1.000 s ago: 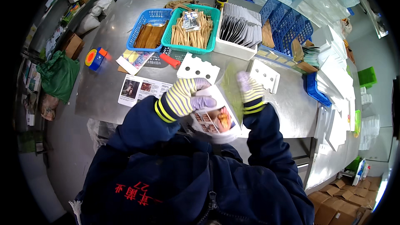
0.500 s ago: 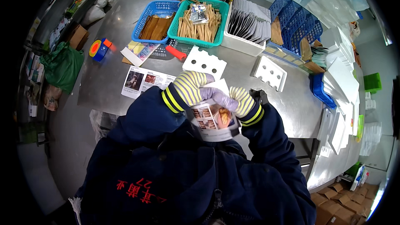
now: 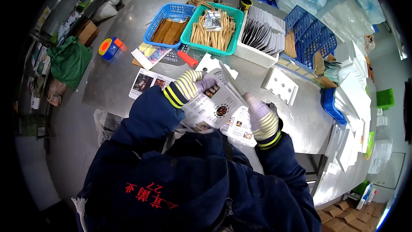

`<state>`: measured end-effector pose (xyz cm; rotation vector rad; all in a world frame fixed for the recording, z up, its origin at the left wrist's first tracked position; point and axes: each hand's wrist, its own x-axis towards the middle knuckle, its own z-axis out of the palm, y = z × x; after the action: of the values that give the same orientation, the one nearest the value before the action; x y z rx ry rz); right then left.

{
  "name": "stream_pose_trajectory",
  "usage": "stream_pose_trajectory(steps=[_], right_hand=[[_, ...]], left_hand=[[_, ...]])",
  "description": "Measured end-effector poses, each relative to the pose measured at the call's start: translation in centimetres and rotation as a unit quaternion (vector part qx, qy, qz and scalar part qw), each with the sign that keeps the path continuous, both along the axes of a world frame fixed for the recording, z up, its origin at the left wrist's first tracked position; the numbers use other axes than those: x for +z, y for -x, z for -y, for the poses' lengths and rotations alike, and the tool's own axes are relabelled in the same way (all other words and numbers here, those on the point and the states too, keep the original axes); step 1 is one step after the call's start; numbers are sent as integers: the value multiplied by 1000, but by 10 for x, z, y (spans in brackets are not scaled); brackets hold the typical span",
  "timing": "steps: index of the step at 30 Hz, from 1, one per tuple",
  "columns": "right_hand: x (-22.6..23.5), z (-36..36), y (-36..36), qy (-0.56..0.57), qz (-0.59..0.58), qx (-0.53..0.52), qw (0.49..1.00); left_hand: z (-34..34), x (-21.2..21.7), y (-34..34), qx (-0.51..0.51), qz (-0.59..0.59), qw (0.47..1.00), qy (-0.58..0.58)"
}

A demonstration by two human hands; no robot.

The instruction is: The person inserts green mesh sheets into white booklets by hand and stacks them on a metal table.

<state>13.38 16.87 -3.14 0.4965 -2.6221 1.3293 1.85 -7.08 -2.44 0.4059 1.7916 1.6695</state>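
A printed leaflet [image 3: 214, 105] with food pictures is spread partly unfolded in front of my chest, its panels standing at an angle. My left hand [image 3: 194, 85], in a striped glove with lavender fingertips, pinches its upper left part. The fingers of my right hand [image 3: 260, 115], gloved alike, close on the right edge of the paper. A lower printed panel [image 3: 238, 129] shows beneath; I cannot tell whether it belongs to the same leaflet. Behind the leaflet lies a white foam piece with holes [image 3: 206, 61]. Another printed sheet [image 3: 146, 81] lies on the table beside my left forearm.
On the steel table [image 3: 113, 71] stand a blue basket [image 3: 148, 34] of brown strips, a green basket [image 3: 235, 28] of pale sticks and a white foam box [image 3: 253, 53] of packets. A tape dispenser [image 3: 110, 48], red-handled tool [image 3: 187, 58] and holed foam tray [image 3: 280, 85] lie around.
The folded printed paper held between both hands has been opened out. My right hand has moved right and down, away from my left, which has shifted slightly.
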Motion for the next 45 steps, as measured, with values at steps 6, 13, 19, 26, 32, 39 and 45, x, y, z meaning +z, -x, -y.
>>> stream_pose_trajectory(steps=[6, 13, 19, 26, 32, 39, 45], right_hand=[[-24, 65, -15, -239, -206, -25, 949], [13, 63, 19, -62, -218, -67, 972], [-32, 47, 7, -53, 27, -67, 996], [-4, 31, 24, -66, -212, -145, 964], [-6, 25, 20, 175, 61, -187, 965], [-27, 62, 4, 539, 319, 13, 780], [-11, 105, -30, 675, 548, 160, 468]], left_hand=[[3, 6, -9, 63, 52, 986, -143], [13, 14, -10, -3, -266, 961, 81], [19, 30, -13, 75, -312, 945, 68], [15, 9, -6, 92, -345, 927, 114], [5, 18, -14, -52, -77, 995, -35], [1, 55, -42, -20, -134, 985, -104], [-3, 16, -35, -8, -162, 987, 14]])
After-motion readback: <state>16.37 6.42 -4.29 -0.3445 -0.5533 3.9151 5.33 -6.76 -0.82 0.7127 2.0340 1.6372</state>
